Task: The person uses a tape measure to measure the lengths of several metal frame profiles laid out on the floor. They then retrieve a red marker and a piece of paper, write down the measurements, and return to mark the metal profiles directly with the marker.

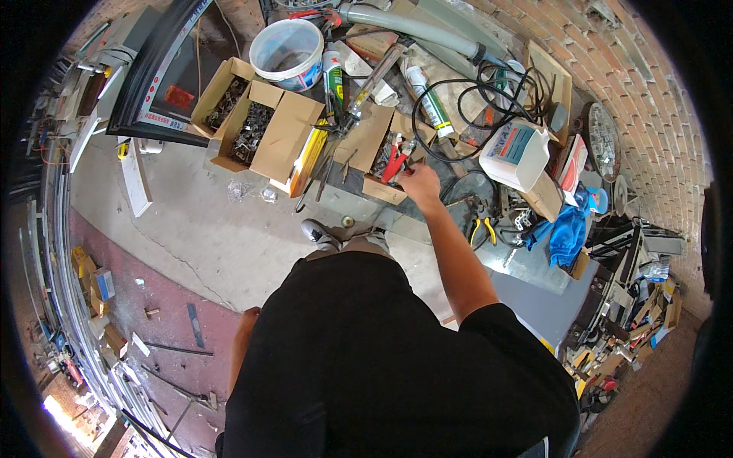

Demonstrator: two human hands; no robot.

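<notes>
My right hand reaches forward to a small open cardboard box on the cluttered bench. Its fingers are bent in against red-handled pliers, which lie at the box's opening with their metal end pointing away from me; the fingertips are partly hidden. Several small metal pieces sit around the pliers in the box. Down at my left side hangs my left hand, mostly hidden by my black shirt, away from the bench; its fingers cannot be made out.
Left of the pliers stand a box of metal brackets and a white bucket. A sealant tube, black cable coils, a white jug and yellow-handled pliers lie rightward. Long metal profiles line the left.
</notes>
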